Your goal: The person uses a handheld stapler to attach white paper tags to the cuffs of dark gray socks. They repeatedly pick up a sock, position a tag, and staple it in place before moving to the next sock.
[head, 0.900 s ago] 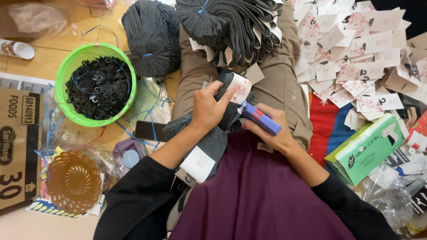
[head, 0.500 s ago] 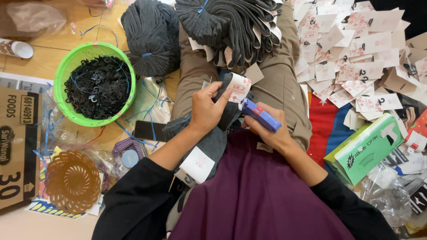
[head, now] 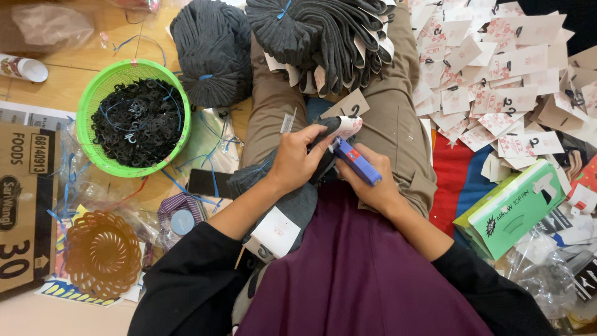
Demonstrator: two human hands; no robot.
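Note:
My left hand (head: 295, 163) grips a pair of dark grey socks (head: 292, 199) with a white paper tag (head: 347, 126) at its top, held over my lap. My right hand (head: 370, 184) holds a blue tagging gun (head: 353, 162), its tip pressed against the tag and sock top. A second white label (head: 277, 231) shows lower on the sock lying across my thigh. Both hands are close together, almost touching.
A green basket (head: 99, 93) of black plastic hooks sits at the left. Bundles of grey socks (head: 211, 50) (head: 323, 37) lie ahead. Several paper tags (head: 497, 74) are spread at the right, near a green box (head: 516, 208). A brown woven basket (head: 102, 254), a phone (head: 210, 184) and a cardboard box (head: 25, 205) are at the left.
The hands and the tagging gun stay almost where they were; the gun's tip shifts slightly against the tag.

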